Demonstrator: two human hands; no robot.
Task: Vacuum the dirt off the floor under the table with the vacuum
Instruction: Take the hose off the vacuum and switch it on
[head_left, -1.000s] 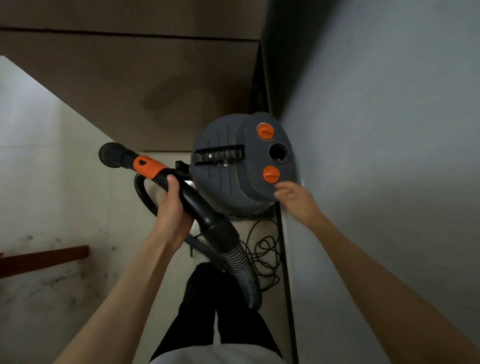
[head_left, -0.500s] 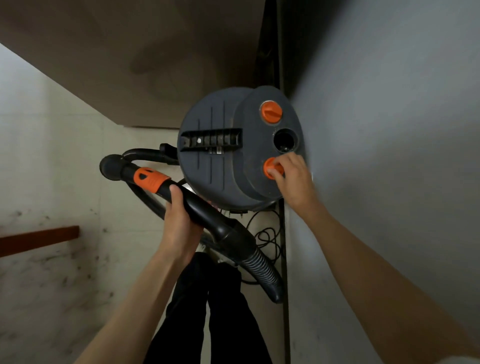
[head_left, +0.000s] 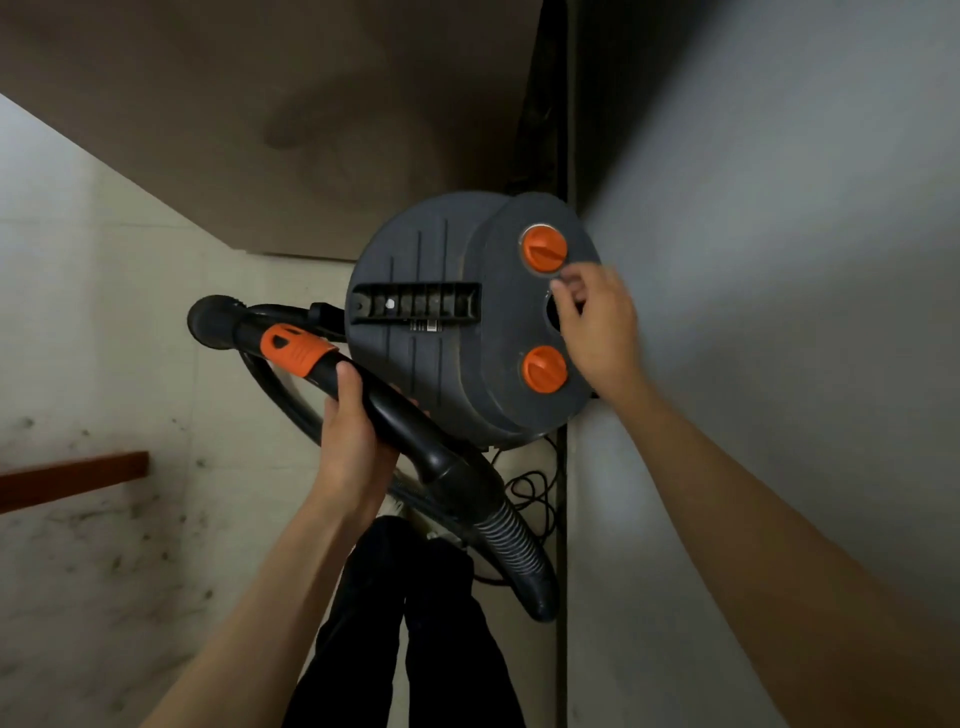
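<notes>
A round dark grey vacuum canister (head_left: 431, 374) stands on the floor against the grey wall, seen from above. Its top carries a black carry handle (head_left: 415, 302) and two orange knobs: an upper knob (head_left: 544, 248) and a lower knob (head_left: 544, 368). My left hand (head_left: 353, 431) grips the black hose wand (head_left: 395, 415) just below its orange collar (head_left: 293, 351). My right hand (head_left: 597, 325) is over the canister top between the two knobs, fingertips by the lower edge of the upper knob, slightly blurred. It covers the dark port there. Dirt specks (head_left: 119, 551) dot the pale floor.
A brown table top (head_left: 249, 114) spans the upper frame. The grey wall (head_left: 779, 260) runs down the right. A black power cord (head_left: 530, 493) lies coiled behind the canister. A red-brown wooden bar (head_left: 72, 478) crosses the left floor. My dark-trousered legs (head_left: 410, 623) stand below.
My right hand has moved from the lower orange knob up toward the upper one. The left hand keeps its hold on the wand, and the view has shifted closer over the canister.
</notes>
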